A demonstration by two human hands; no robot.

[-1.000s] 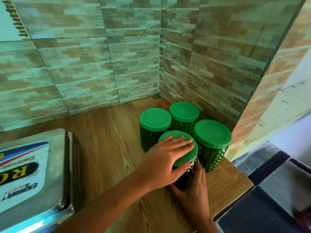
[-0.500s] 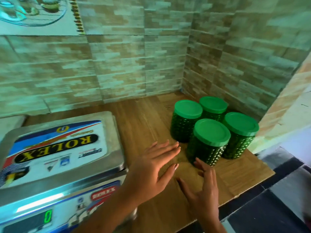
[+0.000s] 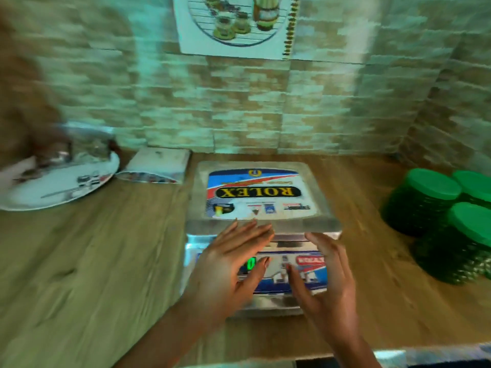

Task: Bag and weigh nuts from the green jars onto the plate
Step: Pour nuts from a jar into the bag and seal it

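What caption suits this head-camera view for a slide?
Left hand and right hand open at the scale; green jars at right, plate at left.

- Wooden counter (image 3: 93, 274) stretches under both hands.
- Digital weighing scale (image 3: 260, 197) stands right at the left hand (image 3: 233, 266) and right hand (image 3: 326, 282).
- Green jars (image 3: 433, 183) cluster well right of the right hand.
- White plate (image 3: 32, 197) and white packet (image 3: 159, 163) sit beyond the left hand, leftward.

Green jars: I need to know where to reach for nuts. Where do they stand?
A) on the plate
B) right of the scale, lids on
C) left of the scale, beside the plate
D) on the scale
B: the green jars stand in a group to the right of the scale with their lids on, while the plate lies to its left.
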